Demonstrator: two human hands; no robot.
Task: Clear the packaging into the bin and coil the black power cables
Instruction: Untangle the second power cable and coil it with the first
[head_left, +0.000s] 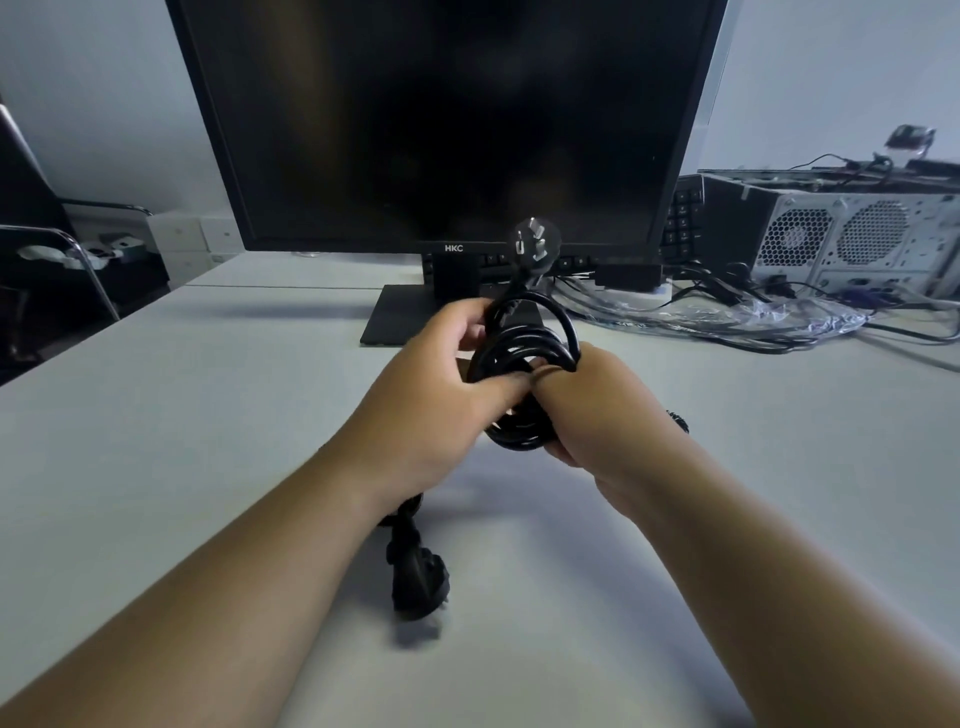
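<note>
Head view shows monitor (441, 119), plastic wrap (753, 314) behind coiled cable (519, 345).

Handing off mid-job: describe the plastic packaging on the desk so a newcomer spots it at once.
Find the big black monitor in the middle of the desk, then look right of its stand toward the grey computer tower. On the desk in front of that tower lies the plastic packaging. It is the only clear, crinkled thing there; its neighbours are thin black cables.

Pale grey table (156, 415), monitor base (400, 322) at centre back, clear plastic packaging (753, 317) and computer case (852, 234) far right
</note>
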